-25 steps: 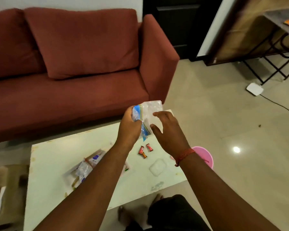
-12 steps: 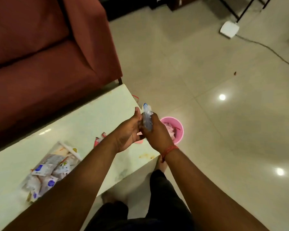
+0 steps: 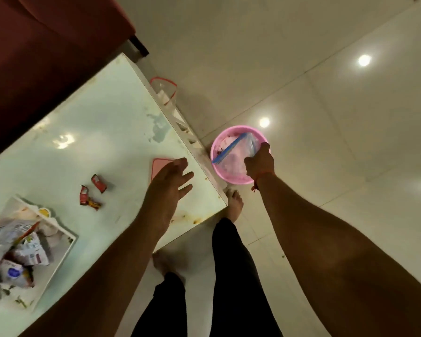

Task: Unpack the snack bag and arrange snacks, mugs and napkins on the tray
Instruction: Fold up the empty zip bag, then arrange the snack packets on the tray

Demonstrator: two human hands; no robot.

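My right hand (image 3: 260,162) grips a clear zip bag with a blue seal strip (image 3: 238,148) and holds it inside a pink bucket (image 3: 231,178) on the floor. My left hand (image 3: 171,181) hovers open over the pale table's right end, partly covering a pink flat object (image 3: 159,166). Small red wrapped candies (image 3: 93,190) lie loose on the table (image 3: 102,122). At the left edge a clear tray (image 3: 58,251) holds several white snack packets (image 3: 15,259) and a small yellow-lidded cup (image 3: 44,211).
A dark red sofa (image 3: 46,45) runs along the table's far side. Another clear bag with a red strip (image 3: 164,90) hangs off the table's far right corner. My legs and bare feet (image 3: 233,203) stand at the table's corner on glossy tiles.
Both hands held the zip bag above the table. Now the left hand has let go, and the right hand has carried the bag down into the pink bucket. The view has tilted downward.
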